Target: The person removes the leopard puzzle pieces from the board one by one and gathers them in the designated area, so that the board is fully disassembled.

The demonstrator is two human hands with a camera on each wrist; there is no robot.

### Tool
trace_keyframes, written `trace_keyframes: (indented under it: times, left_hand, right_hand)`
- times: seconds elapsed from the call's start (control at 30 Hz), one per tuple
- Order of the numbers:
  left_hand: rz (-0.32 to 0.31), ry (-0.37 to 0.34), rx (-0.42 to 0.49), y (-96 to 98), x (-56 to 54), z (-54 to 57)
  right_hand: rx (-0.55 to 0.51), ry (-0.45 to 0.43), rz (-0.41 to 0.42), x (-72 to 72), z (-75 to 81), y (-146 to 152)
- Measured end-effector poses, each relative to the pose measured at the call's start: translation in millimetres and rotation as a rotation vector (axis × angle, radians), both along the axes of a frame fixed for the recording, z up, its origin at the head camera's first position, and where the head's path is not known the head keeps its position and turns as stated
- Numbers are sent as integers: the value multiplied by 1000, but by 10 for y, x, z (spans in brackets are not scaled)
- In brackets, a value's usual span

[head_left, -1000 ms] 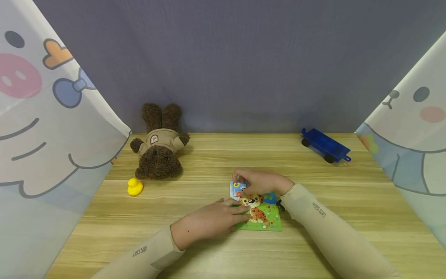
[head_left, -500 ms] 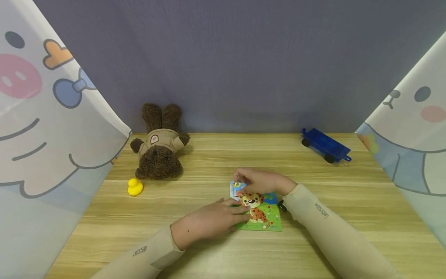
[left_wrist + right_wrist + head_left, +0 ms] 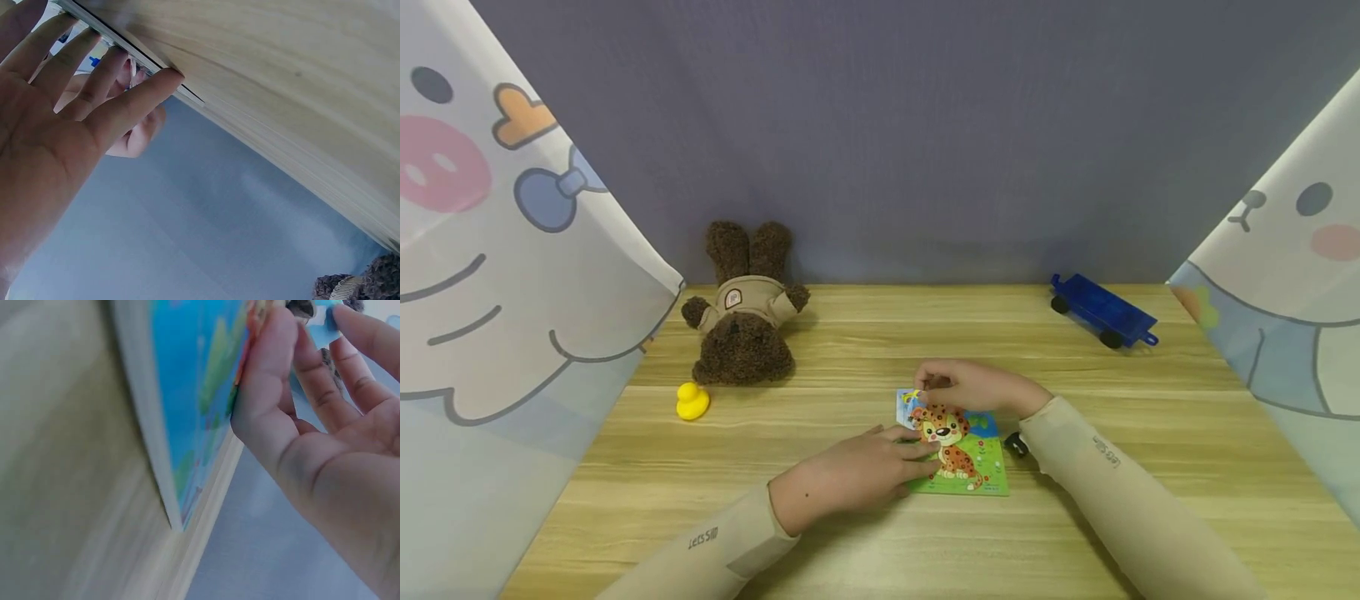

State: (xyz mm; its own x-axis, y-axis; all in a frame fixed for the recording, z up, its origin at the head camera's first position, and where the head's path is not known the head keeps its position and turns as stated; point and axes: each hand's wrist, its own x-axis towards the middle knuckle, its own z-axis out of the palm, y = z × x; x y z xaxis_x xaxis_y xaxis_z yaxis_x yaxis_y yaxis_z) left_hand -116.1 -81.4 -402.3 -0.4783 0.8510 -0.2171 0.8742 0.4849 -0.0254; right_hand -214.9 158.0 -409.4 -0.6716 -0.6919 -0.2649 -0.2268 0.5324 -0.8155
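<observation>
A puzzle board (image 3: 992,467) with a spotted leopard cub on green and blue lies flat on the wooden table. My left hand (image 3: 861,471) rests at its left side, fingers straight and spread over the edge and the cub. In the left wrist view those fingers (image 3: 94,81) line the board's edge. My right hand (image 3: 973,388) is over the board's upper-left part, fingers bent, pinching a small blue-and-yellow puzzle piece (image 3: 914,397) at the corner. The right wrist view shows a light blue bit of the piece (image 3: 321,331) between thumb and fingers; the hand hides much of the board's top.
A brown teddy bear (image 3: 747,312) lies at the back left, with a yellow rubber duck (image 3: 692,402) in front of it. A blue toy wagon (image 3: 1101,308) stands at the back right. A grey curtain (image 3: 880,150) closes the back; printed cloths hang at both sides.
My right hand has shifted slightly to the right at the board's upper-left corner, uncovering a little more of the corner. The left hand stays in place on the board.
</observation>
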Motion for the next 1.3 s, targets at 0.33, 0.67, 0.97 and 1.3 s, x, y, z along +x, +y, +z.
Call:
trace_keyframes:
  times: [0.33, 0.67, 0.97, 1.3]
  left_hand:
    - [-3, 3, 13, 21, -15, 6]
    - [-4, 8, -2, 7, -13, 3]
    - [-18, 25, 1, 2, -4, 5]
    - [-30, 32, 4, 4, -4, -17]
  right_hand:
    - [-149, -90, -159, -101, 85, 438]
    - [-64, -38, -267, -94, 158, 1023]
    - [41, -61, -270, -32, 105, 1263]
    - [105, -107, -223, -29, -5, 1317]
